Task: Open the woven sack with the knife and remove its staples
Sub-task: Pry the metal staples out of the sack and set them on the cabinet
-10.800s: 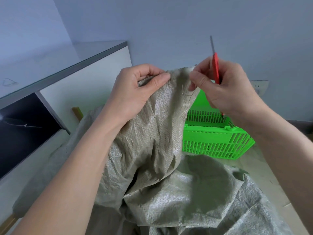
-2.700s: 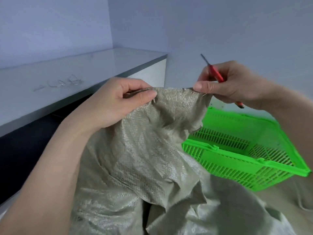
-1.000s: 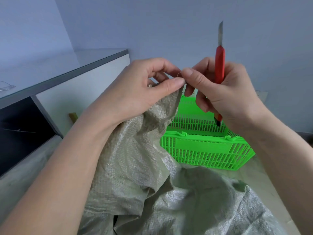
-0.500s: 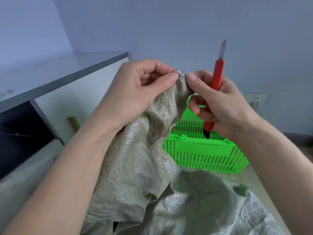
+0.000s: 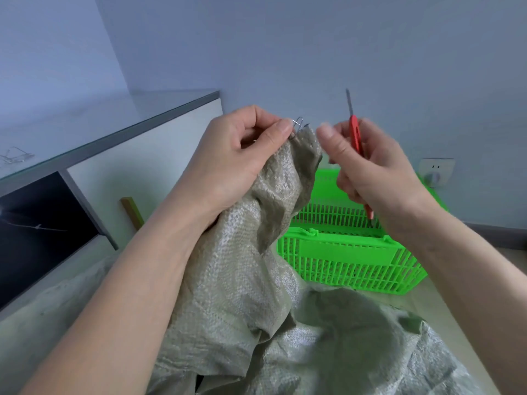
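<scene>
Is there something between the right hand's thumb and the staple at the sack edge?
Nothing visible: an open gap separates the right hand from the staple, which sticks up from the sack edge beside the left hand.

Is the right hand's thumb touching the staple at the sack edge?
Apart. The head view shows blue wall between the right hand's thumb tip and the staple; the left hand pinches the woven sack edge just below it.

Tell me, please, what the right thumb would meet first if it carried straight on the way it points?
Probably the bent staple sticking up from the sack edge, pinched by the left hand; the right hand thumb points there, though depth is uncertain.
</scene>
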